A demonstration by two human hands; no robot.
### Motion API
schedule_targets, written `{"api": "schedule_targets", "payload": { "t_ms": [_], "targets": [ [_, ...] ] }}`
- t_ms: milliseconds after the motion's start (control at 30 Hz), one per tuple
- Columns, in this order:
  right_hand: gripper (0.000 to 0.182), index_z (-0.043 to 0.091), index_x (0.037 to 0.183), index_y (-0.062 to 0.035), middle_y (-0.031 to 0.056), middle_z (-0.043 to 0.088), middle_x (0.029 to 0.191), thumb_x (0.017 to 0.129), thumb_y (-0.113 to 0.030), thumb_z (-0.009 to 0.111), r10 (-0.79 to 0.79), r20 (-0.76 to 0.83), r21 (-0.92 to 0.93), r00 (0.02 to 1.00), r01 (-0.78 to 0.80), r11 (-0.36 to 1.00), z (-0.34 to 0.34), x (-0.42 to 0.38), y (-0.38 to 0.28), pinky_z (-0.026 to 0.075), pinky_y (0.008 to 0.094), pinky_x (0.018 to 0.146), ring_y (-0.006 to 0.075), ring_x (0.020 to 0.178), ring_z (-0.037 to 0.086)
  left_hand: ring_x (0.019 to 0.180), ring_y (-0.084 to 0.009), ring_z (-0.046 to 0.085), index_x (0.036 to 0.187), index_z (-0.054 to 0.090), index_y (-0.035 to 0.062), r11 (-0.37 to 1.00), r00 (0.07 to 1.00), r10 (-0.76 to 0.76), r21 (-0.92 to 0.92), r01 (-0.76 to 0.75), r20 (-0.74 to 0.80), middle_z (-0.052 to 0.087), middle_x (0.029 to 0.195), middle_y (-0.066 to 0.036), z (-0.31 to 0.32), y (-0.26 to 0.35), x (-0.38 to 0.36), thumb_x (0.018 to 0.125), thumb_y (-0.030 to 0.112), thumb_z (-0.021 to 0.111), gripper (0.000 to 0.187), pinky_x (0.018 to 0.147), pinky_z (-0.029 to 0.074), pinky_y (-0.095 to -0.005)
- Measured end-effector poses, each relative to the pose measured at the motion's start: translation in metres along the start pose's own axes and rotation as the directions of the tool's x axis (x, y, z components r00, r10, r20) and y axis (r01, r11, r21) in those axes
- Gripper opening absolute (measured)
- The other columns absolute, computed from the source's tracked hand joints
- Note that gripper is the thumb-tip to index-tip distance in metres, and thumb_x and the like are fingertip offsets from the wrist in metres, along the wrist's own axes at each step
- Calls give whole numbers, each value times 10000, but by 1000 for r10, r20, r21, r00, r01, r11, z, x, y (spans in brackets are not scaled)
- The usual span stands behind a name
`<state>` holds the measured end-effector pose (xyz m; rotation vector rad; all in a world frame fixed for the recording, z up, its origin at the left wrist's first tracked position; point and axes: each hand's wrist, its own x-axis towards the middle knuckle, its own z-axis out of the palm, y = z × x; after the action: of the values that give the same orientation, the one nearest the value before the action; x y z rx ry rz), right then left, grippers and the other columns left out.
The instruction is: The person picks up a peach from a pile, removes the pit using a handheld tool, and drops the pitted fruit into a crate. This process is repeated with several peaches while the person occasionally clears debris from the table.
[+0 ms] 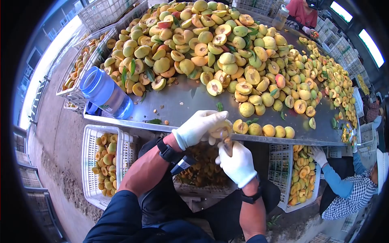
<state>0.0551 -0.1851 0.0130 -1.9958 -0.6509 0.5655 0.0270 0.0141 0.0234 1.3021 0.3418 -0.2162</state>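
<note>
My left hand (pixel 200 127), in a white glove, holds a fruit (pixel 221 129) just in front of the metal table's edge. Close beside it, my right hand (pixel 236 160), also gloved, is closed around a small tool (pixel 228 146) whose end meets the fruit; its shape is blurred. Several whole fruits (pixel 268 130) stand in a row along the table edge to the right. Behind them lies a large heap of halved and whole yellow-green fruits (pixel 186 48). Below my hands, partly hidden by them, is a container of fruit pieces (pixel 202 162).
An open blue bottle (pixel 106 93) stands at the table's left corner. White crates of fruit flank my legs, one on the left (pixel 87 162) and one on the right (pixel 287 178). A co-worker (pixel 350 186) sits at the right; another person (pixel 302 14) is behind the table.
</note>
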Motion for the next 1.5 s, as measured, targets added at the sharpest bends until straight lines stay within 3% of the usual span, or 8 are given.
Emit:
{"api": "schedule_targets", "payload": {
  "t_ms": [67,467,733,800,867,1133,1200,1500],
  "targets": [
    [124,634,865,-60,159,651,757,910,-175,650,-312,220,-260,924,364,895,-13,-6,5,533,469,642,382,713,657,478,-111,568,1118,694,13,997,999,49,-58,-47,25,734,915,-105,-4,2,-4,1015,497,528,521,405,352,-196],
    [177,630,866,1,100,673,658,968,-141,657,-99,-134,39,986,105,994,2,0,0,531,310,547,179,577,700,481,-130,547,1104,705,-27,992,992,123,-17,-123,5,718,868,-105,6,-6,-1,1028,435,420,548,432,394,-223],
    [225,629,845,-41,216,660,773,907,-252,674,-116,139,-286,983,152,946,-3,-10,17,531,502,658,433,769,648,459,-126,523,1003,732,7,975,983,183,-125,-185,-22,710,851,-72,-3,-9,-1,1038,427,428,520,432,392,-235],
    [209,625,835,-39,186,665,739,921,-224,668,-196,163,-275,967,236,932,-2,-9,15,539,470,649,382,724,679,573,-141,621,1087,682,-15,960,984,176,-225,-168,19,731,923,-151,-5,-10,-1,1050,449,405,541,445,426,-221],
    [199,622,834,-32,143,672,684,940,-195,661,-65,13,62,998,64,996,3,-10,4,549,427,635,314,666,707,628,-143,646,1097,676,-11,956,987,160,-250,-154,5,729,943,-148,0,-13,4,1054,437,403,526,457,439,-215],
    [147,633,957,23,109,707,677,982,-122,638,-108,-106,76,989,116,990,22,4,2,530,284,526,150,553,679,658,-101,613,1085,680,23,925,962,269,-265,-271,-46,701,923,-48,11,-36,25,1042,421,392,493,498,432,-200],
    [125,622,974,21,108,715,692,988,-103,620,-14,-84,203,996,31,979,24,5,-4,529,281,526,147,549,674,1039,-291,662,1140,615,-55,903,976,215,-377,-208,-24,675,1097,-182,6,-40,25,1063,361,390,479,983,507,-393],
    [119,575,1037,22,94,715,714,1001,-90,593,87,19,324,996,-89,942,31,4,-7,519,255,503,126,548,662,881,-158,638,952,690,-36,870,865,483,-35,-491,-133,650,969,-103,17,-38,22,1015,249,461,371,792,520,-292]
  ]
}}
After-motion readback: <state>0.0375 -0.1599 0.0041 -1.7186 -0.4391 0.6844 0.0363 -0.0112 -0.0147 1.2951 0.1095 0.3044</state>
